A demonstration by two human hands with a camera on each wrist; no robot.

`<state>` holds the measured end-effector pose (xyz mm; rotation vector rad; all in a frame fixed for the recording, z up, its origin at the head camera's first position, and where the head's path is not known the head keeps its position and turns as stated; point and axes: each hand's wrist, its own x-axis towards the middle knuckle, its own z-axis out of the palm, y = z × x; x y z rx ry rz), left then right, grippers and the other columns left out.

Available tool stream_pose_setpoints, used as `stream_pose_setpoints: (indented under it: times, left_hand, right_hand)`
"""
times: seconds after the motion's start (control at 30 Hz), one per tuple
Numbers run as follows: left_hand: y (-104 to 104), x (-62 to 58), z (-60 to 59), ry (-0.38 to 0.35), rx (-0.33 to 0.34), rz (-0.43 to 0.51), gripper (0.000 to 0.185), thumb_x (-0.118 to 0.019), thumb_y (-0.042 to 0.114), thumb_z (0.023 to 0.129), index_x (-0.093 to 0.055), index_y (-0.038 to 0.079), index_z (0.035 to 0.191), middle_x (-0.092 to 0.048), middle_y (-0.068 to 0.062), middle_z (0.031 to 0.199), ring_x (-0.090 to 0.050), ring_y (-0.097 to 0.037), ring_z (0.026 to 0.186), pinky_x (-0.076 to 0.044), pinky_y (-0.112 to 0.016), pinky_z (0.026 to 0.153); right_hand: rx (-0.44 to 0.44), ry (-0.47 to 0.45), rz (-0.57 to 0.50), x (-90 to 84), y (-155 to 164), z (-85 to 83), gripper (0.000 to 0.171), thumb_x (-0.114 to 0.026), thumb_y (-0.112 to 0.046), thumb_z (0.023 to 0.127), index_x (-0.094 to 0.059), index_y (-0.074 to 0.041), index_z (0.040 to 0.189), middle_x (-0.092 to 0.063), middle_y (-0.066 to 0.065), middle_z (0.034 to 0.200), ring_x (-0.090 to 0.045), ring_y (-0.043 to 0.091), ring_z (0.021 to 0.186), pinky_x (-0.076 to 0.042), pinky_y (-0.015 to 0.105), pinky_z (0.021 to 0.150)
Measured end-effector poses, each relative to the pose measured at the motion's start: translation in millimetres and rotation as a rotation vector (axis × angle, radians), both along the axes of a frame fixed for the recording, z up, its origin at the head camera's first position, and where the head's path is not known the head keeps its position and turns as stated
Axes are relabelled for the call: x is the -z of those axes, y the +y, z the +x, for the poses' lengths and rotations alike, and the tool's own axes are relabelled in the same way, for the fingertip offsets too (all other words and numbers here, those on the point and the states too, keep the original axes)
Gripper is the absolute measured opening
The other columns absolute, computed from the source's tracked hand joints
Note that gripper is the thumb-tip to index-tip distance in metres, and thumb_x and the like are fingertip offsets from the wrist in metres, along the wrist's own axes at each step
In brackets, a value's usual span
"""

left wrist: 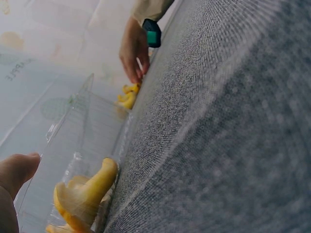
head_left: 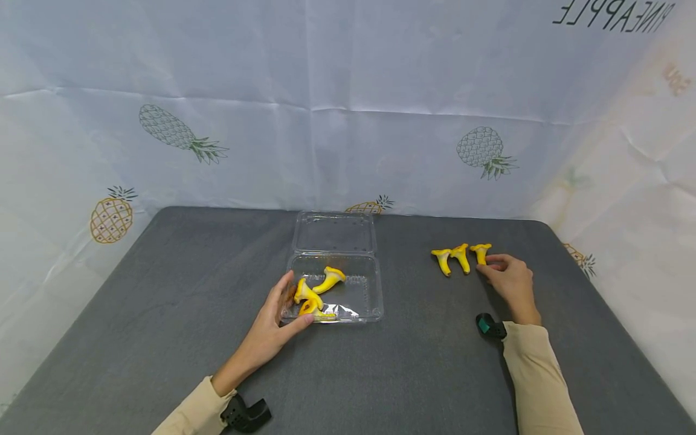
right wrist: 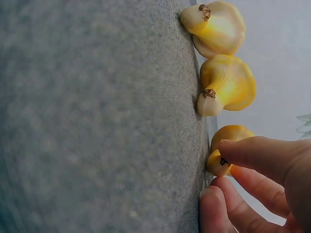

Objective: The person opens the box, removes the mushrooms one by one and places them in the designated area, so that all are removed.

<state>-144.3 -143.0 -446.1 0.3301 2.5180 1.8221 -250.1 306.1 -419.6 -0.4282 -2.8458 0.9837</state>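
Fingers of right hand [head_left: 511, 281] pinching a yellow mushroom [head_left: 481, 252]; left hand [head_left: 274, 323] relaxed against clear tray [head_left: 375, 302]

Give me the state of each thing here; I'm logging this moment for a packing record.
Clear clamshell box: lid open, three yellow mushrooms inside.
Mushrooms in box: lying loose.
Three mushrooms on the table: in a row, outside the box.
Left hand: open, steadying the box.
Right hand: fingertips closing on the rightmost mushroom.
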Motion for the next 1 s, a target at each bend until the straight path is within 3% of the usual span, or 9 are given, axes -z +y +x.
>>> stream_pose_setpoints:
  times: [0.13,0.27,0.37,0.73,1.0]
  left_hand:
    - [0.0,-0.3,0.1,0.000,-0.001,0.002,0.090,-0.069,0.023,0.094,-0.010,0.008,0.160,-0.011,-0.017,0.166,-0.020,-0.041,0.151,-0.021,-0.063,0.119]
    - [-0.3,-0.4,0.4,0.003,-0.001,0.000,0.090,-0.069,0.023,0.094,-0.010,0.009,0.160,-0.011,-0.017,0.166,-0.021,-0.041,0.151,-0.022,-0.063,0.119]
    - [-0.5,0.0,0.4,0.002,0.000,-0.001,0.090,-0.070,0.023,0.094,-0.010,0.009,0.160,-0.011,-0.017,0.166,-0.020,-0.041,0.151,-0.022,-0.063,0.119]
    - [-0.2,0.3,0.3,0.000,-0.004,-0.007,0.090,-0.070,0.024,0.094,-0.010,0.008,0.159,-0.010,-0.017,0.166,-0.020,-0.041,0.151,-0.022,-0.063,0.119]
    - [0.6,0.2,-0.2,-0.005,-0.006,-0.006,0.089,-0.069,0.024,0.094,-0.010,0.009,0.160,-0.011,-0.018,0.166,-0.020,-0.041,0.151,-0.021,-0.063,0.119]
  right_hand:
    - [0.009,-0.014,-0.014,-0.9,-0.2,-0.3,0.046,-0.067,-0.027,0.094,-0.061,0.004,0.128,-0.067,0.030,0.116,-0.067,0.009,0.064,-0.051,0.049,0.082]
    - [-0.002,-0.014,-0.006,-2.0,-0.5,-0.2,0.043,-0.067,-0.026,0.095,-0.063,0.004,0.125,-0.067,0.030,0.116,-0.068,0.010,0.066,-0.054,0.037,0.070]
    - [-0.018,-0.013,0.005,-3.3,-1.4,0.2,0.041,-0.067,-0.025,0.095,-0.064,0.004,0.123,-0.067,0.030,0.116,-0.069,0.013,0.068,-0.049,0.026,0.063]
    - [-0.044,-0.014,-0.002,-2.7,-2.9,1.1,0.038,-0.066,-0.023,0.096,-0.065,0.005,0.121,-0.066,0.030,0.116,-0.071,0.020,0.074,-0.050,0.022,0.058]
    - [-0.037,-0.032,-0.016,-3.9,-2.3,2.1,0.040,-0.065,-0.024,0.096,-0.063,0.005,0.124,-0.065,0.031,0.119,-0.072,0.031,0.084,-0.058,0.034,0.066]
